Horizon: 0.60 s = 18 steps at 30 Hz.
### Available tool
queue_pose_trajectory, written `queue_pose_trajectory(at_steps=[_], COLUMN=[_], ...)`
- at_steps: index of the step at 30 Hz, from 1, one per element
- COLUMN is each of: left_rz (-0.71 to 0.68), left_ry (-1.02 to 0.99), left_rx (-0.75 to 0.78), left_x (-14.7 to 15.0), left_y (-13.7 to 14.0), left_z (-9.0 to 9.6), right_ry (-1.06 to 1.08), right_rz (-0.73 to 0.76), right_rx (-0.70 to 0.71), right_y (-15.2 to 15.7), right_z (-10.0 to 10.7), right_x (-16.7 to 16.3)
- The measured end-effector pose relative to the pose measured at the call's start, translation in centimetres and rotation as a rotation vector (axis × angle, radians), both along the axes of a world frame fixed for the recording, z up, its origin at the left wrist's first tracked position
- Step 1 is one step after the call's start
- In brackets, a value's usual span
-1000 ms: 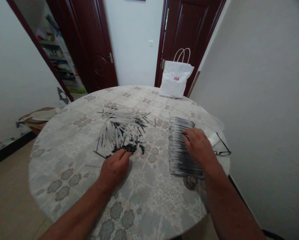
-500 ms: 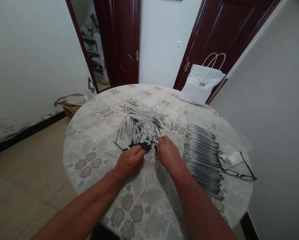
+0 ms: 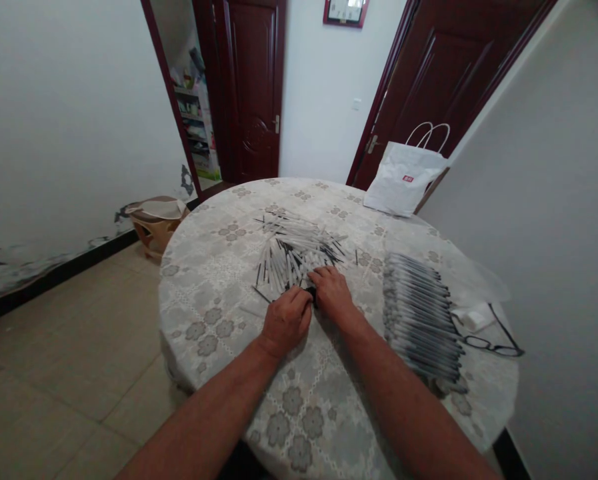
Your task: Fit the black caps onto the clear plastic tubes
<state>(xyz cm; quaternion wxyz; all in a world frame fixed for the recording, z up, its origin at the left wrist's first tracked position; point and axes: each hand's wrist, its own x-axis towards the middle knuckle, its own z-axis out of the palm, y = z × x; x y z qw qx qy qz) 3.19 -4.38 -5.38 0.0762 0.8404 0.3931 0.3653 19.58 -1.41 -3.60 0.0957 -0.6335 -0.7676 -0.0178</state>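
A loose pile of thin white and black pen-like sticks (image 3: 299,243) lies spread over the patterned tablecloth. At its near edge, my left hand (image 3: 289,317) has its fingers curled beside some small black pieces (image 3: 311,292). My right hand (image 3: 333,292) is close against the other side of these pieces, fingers bent over the edge of the pile. The two hands nearly meet, and the fingertips are partly hidden, so what each one grips cannot be made out. To the right lies a neat stack of dark-tipped pens (image 3: 421,317) in clear wrapping.
Eyeglasses (image 3: 493,347) and a small white roll (image 3: 473,319) rest at the table's right side. A white paper bag (image 3: 403,177) stands at the back right edge. On the floor to the left is a brown stool (image 3: 159,227). A wall borders the table's right.
My hands have come closer together at the pile's near edge, now covering most of the small black pieces. The camera view has tilted up and shifted slightly left.
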Motion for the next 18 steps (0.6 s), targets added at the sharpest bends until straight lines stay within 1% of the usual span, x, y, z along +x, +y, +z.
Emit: queue_pose_trajectory(at_steps=[2,4,6,8,11,13,15,17,18], left_rz=[-0.005,-0.013,-0.028,-0.047,-0.049,-0.036,-0.052,-0.1,-0.123], left_ry=[-0.049,-0.115,-0.208,-0.311,-0.445,-0.535,-0.663,-0.8,-0.858], left_rx=[-0.019,-0.042,-0.065,-0.108,-0.232,-0.374,-0.56,-0.729,-0.789], left_x=[0.0,0.1,0.2,0.2,0.2,0.2,0.1,0.1,0.1], left_y=[0.1,0.3,0.5,0.5,0.4,0.3,0.2,0.3,0.4], left_z=[-0.1,-0.3,-0.4,-0.3,0.3,0.9,1.4,1.7,1.7], right_ry=[0.045,0.148,0.332,0.611,1.111,1.339,1.414,1.396,1.37], right_rz=[-0.004,-0.004,-0.009,-0.054,-0.113,-0.074,-0.001,0.048,0.047], right_rx=[0.032,0.101,0.174,0.183,0.055,-0.029,-0.088,-0.131,-0.134], right_y=[0.1,-0.1,-0.8,-2.0,-3.7,-4.6,-5.0,-5.0,-4.9], right_z=[-0.1,0.1,0.5,1.0,1.0,0.6,0.1,-0.1,0.0], right_x=[0.2,0.6,1.0,1.4,1.4,1.0,0.5,0.1,0.0])
